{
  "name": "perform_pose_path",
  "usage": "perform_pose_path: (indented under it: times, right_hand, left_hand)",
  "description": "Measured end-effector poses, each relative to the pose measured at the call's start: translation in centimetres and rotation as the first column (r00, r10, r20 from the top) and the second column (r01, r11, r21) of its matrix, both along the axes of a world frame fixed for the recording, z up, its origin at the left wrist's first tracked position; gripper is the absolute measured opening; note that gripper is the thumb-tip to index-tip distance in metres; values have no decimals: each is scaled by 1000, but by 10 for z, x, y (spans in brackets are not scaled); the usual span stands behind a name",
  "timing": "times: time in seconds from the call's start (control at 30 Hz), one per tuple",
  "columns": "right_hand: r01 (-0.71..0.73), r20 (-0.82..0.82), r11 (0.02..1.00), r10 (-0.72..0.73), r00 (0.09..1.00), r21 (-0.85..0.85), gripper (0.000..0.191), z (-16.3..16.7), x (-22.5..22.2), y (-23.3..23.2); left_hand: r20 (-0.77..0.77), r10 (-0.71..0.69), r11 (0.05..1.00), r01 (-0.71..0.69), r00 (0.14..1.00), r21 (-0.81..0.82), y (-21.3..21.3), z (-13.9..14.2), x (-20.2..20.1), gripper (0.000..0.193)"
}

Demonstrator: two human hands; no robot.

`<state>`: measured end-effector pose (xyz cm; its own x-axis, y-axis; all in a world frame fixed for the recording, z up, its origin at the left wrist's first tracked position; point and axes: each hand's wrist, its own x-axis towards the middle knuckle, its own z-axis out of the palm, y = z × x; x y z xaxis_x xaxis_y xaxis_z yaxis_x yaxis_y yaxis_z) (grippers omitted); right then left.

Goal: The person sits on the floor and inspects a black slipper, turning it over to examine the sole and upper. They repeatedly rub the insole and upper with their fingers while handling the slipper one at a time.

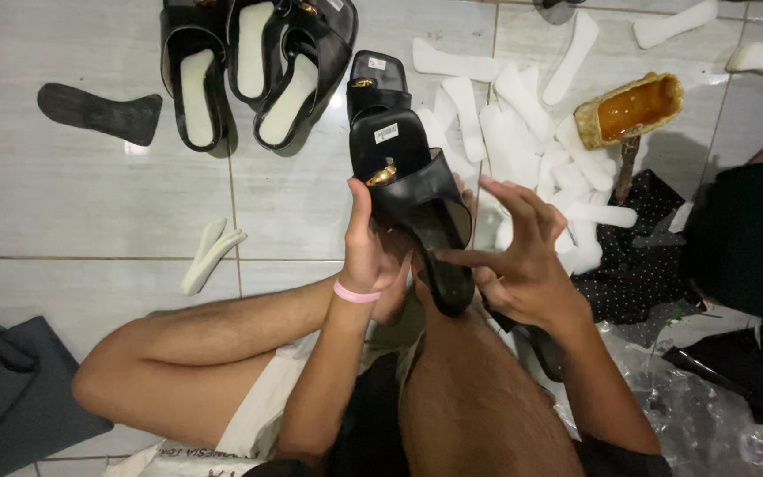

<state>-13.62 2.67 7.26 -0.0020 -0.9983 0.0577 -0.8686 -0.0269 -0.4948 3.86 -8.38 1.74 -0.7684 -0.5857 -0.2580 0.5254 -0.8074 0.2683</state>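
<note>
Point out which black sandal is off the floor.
The black heeled sandal gripped by the left hand, with the right hand at its heel; the other sandals lie on the tiles.

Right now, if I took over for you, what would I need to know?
Left hand grips the black sandal from its side, thumb up by the gold buckle.
Right hand is open, fingers spread, touching the sandal's heel end.
Three black sandals with white insoles lie on the tiled floor; another stands behind the held one.
White insoles are piled beside a glue container.
</note>
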Motion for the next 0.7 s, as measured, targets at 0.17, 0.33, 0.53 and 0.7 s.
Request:
perform_pose_path:
  times: [0.17,0.33,0.53,0.7]
  right_hand:
    - [-68,-132,984,46,990,-167,54,-12,2,-13]
    - [-34,-127,999,30,991,-30,47,1,3,5]
    - [9,-137,993,-25,990,-120,50,-8,1,-2]
    - [2,-165,995,-17,986,-96,48,-3,7,10]
  left_hand:
    - [95,48,999,-49,994,13,1,-1,-3,87]
    - [36,15,1000,-15,999,7,0,-2,-3,88]
    - [59,42,998,-39,997,-57,4,-2,-2,86]
    - [41,27,1000,-27,999,6,1,-5,-1,86]
